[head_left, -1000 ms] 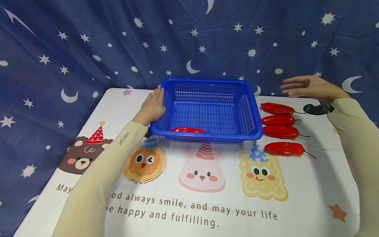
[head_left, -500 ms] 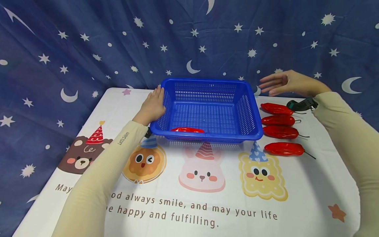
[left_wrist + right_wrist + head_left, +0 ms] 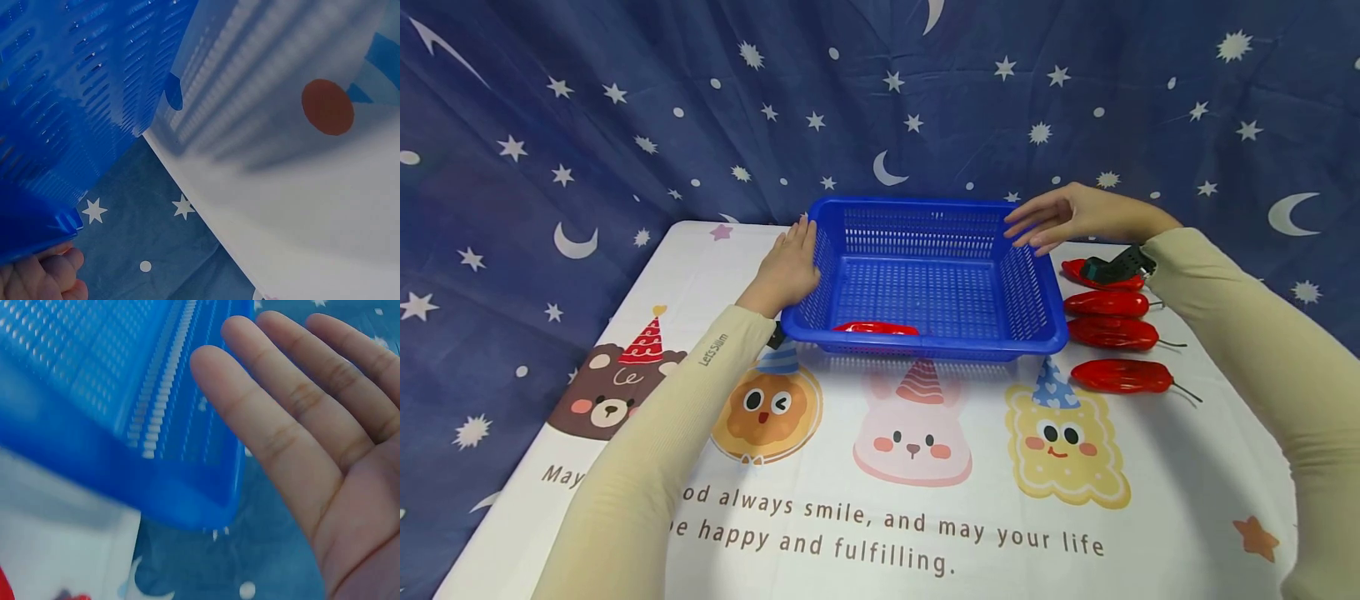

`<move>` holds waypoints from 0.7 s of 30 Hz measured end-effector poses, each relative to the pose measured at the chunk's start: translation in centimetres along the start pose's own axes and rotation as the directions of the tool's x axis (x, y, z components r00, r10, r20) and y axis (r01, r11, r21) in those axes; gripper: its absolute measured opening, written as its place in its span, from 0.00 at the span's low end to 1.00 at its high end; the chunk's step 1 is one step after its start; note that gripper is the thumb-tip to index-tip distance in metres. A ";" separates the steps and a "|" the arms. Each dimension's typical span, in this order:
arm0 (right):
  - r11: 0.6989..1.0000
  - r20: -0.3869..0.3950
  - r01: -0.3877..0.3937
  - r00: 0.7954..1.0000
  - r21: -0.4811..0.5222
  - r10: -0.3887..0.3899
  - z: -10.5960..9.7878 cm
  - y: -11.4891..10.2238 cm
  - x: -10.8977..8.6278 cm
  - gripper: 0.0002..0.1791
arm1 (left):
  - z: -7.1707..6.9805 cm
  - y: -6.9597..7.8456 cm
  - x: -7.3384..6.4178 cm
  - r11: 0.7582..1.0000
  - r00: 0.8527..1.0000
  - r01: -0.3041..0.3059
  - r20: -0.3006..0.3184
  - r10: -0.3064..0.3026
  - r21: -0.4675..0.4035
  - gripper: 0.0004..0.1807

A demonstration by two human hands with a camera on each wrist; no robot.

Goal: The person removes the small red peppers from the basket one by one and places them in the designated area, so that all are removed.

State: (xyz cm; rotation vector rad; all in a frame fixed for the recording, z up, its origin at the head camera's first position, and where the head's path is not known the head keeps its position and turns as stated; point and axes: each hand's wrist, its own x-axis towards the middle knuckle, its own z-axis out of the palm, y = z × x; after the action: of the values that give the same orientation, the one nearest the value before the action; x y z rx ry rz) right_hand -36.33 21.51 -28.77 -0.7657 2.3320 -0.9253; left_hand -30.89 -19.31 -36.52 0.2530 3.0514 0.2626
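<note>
A blue plastic basket [image 3: 917, 298] stands at the back of the table, with one red chili pepper [image 3: 877, 328] inside by its front wall. My left hand [image 3: 786, 271] holds the basket's left rim; the left wrist view catches its fingers [image 3: 53, 275] right at that rim. Over the basket's far right corner hovers my right hand [image 3: 1075, 218], fingers extended and slightly spread, holding nothing. The right wrist view has its fingers [image 3: 275, 434] beside the basket's rim [image 3: 169, 497].
Several red chili peppers [image 3: 1120, 377] with dark stems lie in a column to the right of the basket. The farthest pepper [image 3: 1078, 271] is partly hidden by the right wrist's camera. A printed white cloth [image 3: 880, 533] covers the table; a starry blue curtain [image 3: 820, 83] hangs behind.
My right hand has moved left from beyond the peppers to above the basket's right rim. The left hand, basket and peppers have stayed in place.
</note>
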 end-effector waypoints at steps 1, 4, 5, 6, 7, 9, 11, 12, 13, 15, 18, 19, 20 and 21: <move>1.000 0.012 0.006 1.000 -0.001 -0.006 0.2 -0.2 0.3 0.30 | 0.0 0.0 0.0 1.000 1.000 0.000 0.000 0.000 0.000 0.38; 1.000 0.052 0.024 0.998 0.007 -0.025 1.0 -0.8 1.0 0.31 | 0.0 -0.1 0.0 1.000 1.000 -0.002 -0.002 0.002 0.003 0.38; 0.999 0.067 0.031 0.997 0.014 -0.032 1.2 -1.0 1.3 0.31 | 0.1 -0.1 0.1 1.000 1.000 -0.002 -0.002 0.002 0.004 0.38; 0.999 0.080 0.036 0.996 0.023 -0.038 1.5 -1.1 1.6 0.31 | 0.1 -0.1 0.1 1.000 1.000 -0.002 -0.003 0.002 0.003 0.38; 0.999 0.093 0.040 0.995 0.033 -0.042 1.7 -1.3 1.8 0.31 | 0.1 -0.1 0.1 1.000 1.000 -0.002 -0.003 0.002 0.004 0.38; 0.998 0.116 0.042 0.992 0.054 -0.048 2.1 -1.5 2.4 0.31 | 0.2 -0.2 0.2 1.000 1.000 0.001 -0.004 -0.001 0.003 0.38; 0.997 0.136 0.044 0.989 0.059 -0.052 2.6 -1.7 2.9 0.31 | 0.2 -0.2 0.2 1.000 1.000 0.002 -0.005 -0.002 0.002 0.38; 0.997 0.145 0.043 0.988 0.062 -0.051 2.8 -1.8 3.1 0.31 | 0.2 -0.3 0.2 1.000 1.000 0.003 -0.006 -0.003 0.001 0.38; 0.997 0.153 0.043 0.987 0.064 -0.052 3.1 -1.9 3.4 0.31 | 0.2 -0.3 0.2 1.000 1.000 0.005 -0.006 -0.005 0.001 0.38; 0.997 0.167 0.041 0.985 0.066 -0.052 3.6 -2.0 3.8 0.31 | 0.3 -0.3 0.2 1.000 1.000 0.006 -0.008 -0.006 -0.002 0.38; 0.996 0.189 0.043 0.980 0.078 -0.057 4.4 -2.3 4.5 0.31 | 0.2 -0.2 0.2 1.000 1.000 0.009 -0.007 -0.009 -0.008 0.38; 0.996 0.196 0.043 0.979 0.082 -0.059 4.6 -2.3 4.6 0.31 | 0.2 -0.2 0.2 1.000 1.000 0.009 -0.007 -0.009 -0.010 0.38; 0.995 0.204 0.048 0.977 0.086 -0.064 4.8 -2.4 4.8 0.31 | 0.2 -0.2 0.2 1.000 1.000 0.008 -0.006 -0.009 -0.012 0.38; 0.995 0.212 0.050 0.975 0.091 -0.069 5.0 -2.4 5.0 0.31 | 0.2 -0.2 0.2 1.000 1.000 0.009 -0.005 -0.009 -0.014 0.38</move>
State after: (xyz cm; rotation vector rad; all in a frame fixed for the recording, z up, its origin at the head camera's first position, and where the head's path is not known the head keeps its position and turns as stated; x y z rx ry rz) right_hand -35.97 14.51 -31.48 -0.8599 2.0790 -0.9130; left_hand -31.09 -19.47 -36.77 0.2386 3.0540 0.2840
